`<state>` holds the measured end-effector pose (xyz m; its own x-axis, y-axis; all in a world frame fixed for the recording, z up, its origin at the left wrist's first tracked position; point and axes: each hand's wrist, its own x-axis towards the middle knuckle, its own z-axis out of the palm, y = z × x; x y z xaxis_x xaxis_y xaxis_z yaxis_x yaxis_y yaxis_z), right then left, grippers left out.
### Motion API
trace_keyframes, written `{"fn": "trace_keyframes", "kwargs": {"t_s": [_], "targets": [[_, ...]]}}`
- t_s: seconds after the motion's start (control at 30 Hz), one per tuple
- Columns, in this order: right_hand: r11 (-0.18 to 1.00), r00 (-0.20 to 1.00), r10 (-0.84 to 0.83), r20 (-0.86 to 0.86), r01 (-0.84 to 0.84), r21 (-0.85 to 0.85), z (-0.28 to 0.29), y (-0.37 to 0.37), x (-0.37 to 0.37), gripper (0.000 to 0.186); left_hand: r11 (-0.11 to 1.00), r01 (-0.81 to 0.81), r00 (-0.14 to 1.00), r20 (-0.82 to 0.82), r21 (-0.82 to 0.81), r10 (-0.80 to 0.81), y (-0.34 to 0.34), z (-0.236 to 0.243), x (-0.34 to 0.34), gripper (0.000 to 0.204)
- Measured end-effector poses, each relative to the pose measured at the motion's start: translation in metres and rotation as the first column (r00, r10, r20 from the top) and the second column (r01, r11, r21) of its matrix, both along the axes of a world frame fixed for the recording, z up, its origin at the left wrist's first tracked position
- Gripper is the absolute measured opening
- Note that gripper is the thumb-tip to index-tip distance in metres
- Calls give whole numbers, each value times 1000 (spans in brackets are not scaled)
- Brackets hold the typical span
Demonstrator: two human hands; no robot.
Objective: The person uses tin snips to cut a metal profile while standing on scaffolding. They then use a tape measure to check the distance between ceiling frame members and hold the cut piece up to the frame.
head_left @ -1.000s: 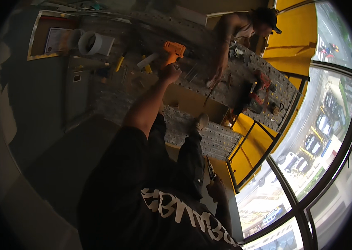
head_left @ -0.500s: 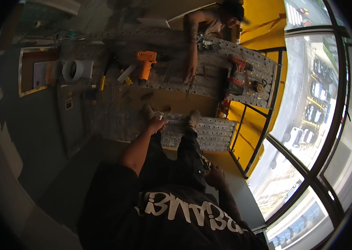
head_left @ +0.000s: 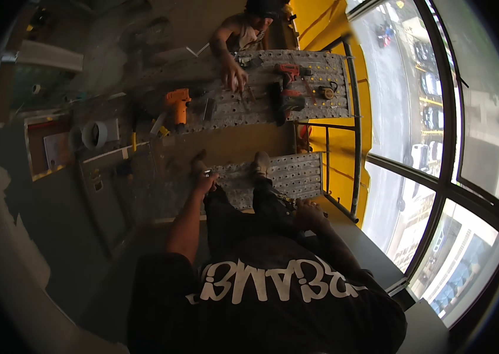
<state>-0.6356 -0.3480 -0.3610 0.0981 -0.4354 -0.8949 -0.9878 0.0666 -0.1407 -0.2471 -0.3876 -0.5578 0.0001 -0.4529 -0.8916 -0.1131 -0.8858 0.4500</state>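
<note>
My left hand (head_left: 204, 184) is closed around a small whitish object (head_left: 207, 173), too small to identify; it is held above the near perforated metal plank (head_left: 237, 190). At my right hip, my right hand (head_left: 310, 215) has its fingers curled beside dark gear (head_left: 286, 203); whatever it grips is hidden. My shoes (head_left: 261, 164) rest by the near plank. On the far metal plank (head_left: 208, 79) lie an orange pistol-shaped power tool (head_left: 178, 105) and a red cordless drill (head_left: 288, 74). A co-worker's hand (head_left: 235, 76) reaches down over that plank.
A gap separates the two planks, with a brown surface (head_left: 243, 140) below. Dark scaffold rails (head_left: 356, 130) and yellow sheeting (head_left: 363, 171) stand at right, before large windows (head_left: 403, 118). A round, roll-like thing (head_left: 94, 135) and a yellow-handled tool (head_left: 134, 141) lie left.
The view has shifted, so the planks and tools appear farther left. My right hand has risen a little by my hip. My left hand keeps the small object; the co-worker's hand stays over the far plank.
</note>
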Motion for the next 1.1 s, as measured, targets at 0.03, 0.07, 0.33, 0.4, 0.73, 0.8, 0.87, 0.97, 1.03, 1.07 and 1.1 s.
{"fn": "trace_keyframes", "kwargs": {"t_s": [0.03,0.07,0.33,0.4,0.73,0.8,0.87,0.97,1.03,1.07,1.1], "targets": [[999,999,45,-6,-44,15,4,-1,-1,59,999,-19,1000,-1,-41,19,3,3,0,28],[998,998,68,2,-68,15,8,-1,-4,59,998,-42,999,8,-41,43,7,7,0,28],[1000,998,-2,58,4,-28,52,-21,-12,58,893,-437,827,-438,-108,352,29,66,-22,25],[989,983,126,133,-115,-90,27,-20,-32,56,826,-559,726,-526,-74,444,30,86,-23,27],[965,841,80,535,69,-252,58,-74,12,43,562,-827,270,-871,7,409,21,236,-8,42],[960,799,48,600,128,-248,58,-69,22,46,536,-844,291,-866,-31,407,17,243,-10,40],[950,752,16,660,194,-244,56,-62,31,50,472,-875,323,-857,-109,402,11,246,-13,36],[914,746,113,656,181,-364,66,-51,53,71,314,-943,272,-803,-113,530,-1,245,-25,31],[888,713,178,678,180,-423,76,-48,68,70,315,-944,246,-848,-100,469,-10,235,-27,31],[862,673,250,696,172,-477,80,-47,74,69,313,-945,232,-869,-95,437,-13,233,-30,32],[860,670,234,704,195,-471,86,-48,81,69,313,-945,218,-889,-91,402,-18,237,-33,32]]}}
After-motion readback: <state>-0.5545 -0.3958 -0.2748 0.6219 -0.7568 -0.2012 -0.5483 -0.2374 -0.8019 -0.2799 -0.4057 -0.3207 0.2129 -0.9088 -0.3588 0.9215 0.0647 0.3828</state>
